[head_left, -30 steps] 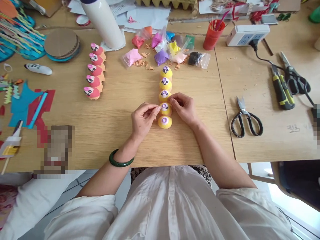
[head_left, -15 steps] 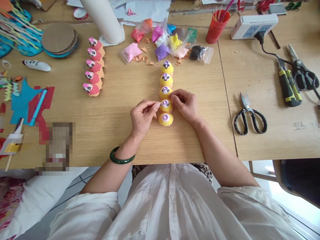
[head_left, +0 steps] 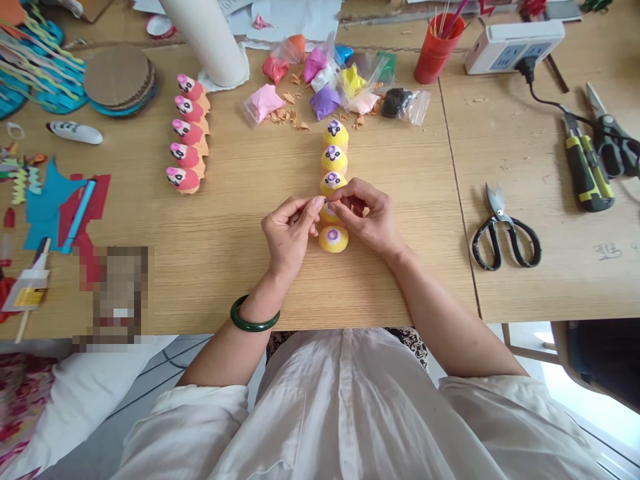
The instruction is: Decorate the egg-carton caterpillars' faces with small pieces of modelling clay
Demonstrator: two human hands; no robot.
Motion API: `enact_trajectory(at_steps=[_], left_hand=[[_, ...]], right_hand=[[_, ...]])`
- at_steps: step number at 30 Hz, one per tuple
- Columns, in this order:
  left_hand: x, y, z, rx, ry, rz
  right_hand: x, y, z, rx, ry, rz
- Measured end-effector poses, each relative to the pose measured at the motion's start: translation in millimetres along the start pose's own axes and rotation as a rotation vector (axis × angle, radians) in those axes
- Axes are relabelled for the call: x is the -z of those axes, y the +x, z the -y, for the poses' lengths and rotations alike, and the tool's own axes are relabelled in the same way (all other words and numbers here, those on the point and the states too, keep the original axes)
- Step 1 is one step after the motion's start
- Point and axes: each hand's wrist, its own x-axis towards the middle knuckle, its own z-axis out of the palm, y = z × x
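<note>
A row of several yellow clay faces (head_left: 333, 240) on an egg-carton strip runs away from me, each with a purple ring on a pale patch. The nearest has only the ring; farther ones also carry black marks. Above the second-nearest face, my left hand (head_left: 290, 230) and my right hand (head_left: 367, 217) meet fingertip to fingertip. Both are closed in a pinch on a tiny dark piece of clay (head_left: 326, 200) between them. My right fingers partly cover that face. A green bangle (head_left: 255, 327) circles my left wrist.
A matching red row (head_left: 187, 155) stands to the left. Bagged coloured clay (head_left: 326, 101) and orange scraps lie behind. Scissors (head_left: 500, 213), a utility knife (head_left: 583, 167), a red cup (head_left: 436, 50) and a power strip (head_left: 515, 47) are on the right; a glue bottle (head_left: 29, 287) lies left.
My right hand has moved left from beside the yellow row to meet my left fingertips, now covering part of the second-nearest face. My left hand has barely moved.
</note>
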Motion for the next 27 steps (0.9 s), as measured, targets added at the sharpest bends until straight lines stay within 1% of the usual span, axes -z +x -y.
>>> enact_trajectory(at_steps=[3, 9, 14, 17, 20, 27], left_hand=[[1.0, -1.4, 1.4, -0.015, 0.006, 0.008], [1.5, -2.1, 1.8, -0.069, 0.013, 0.012], [2.7, -0.6, 3.0, -0.077, -0.009, 0.028], [4.2, 0.5, 4.3, -0.159, -0.012, 0.015], [5.2, 1.1, 5.1, -0.240, 0.000, 0.034], [5.2, 2.7, 8.8, -0.205, -0.044, 0.074]], right_hand=[[-0.3, 0.4, -1.0, 0.013, -0.017, 0.018], [-1.5, 1.8, -0.1, 0.024, 0.060, 0.016], [-1.4, 1.9, 1.6, -0.027, 0.080, -0.001], [-1.1, 1.8, 2.1, -0.067, 0.131, -0.017], [-0.8, 2.5, 0.2, -0.077, 0.176, -0.016], [-0.2, 4.8, -7.4, -0.057, 0.211, -0.001]])
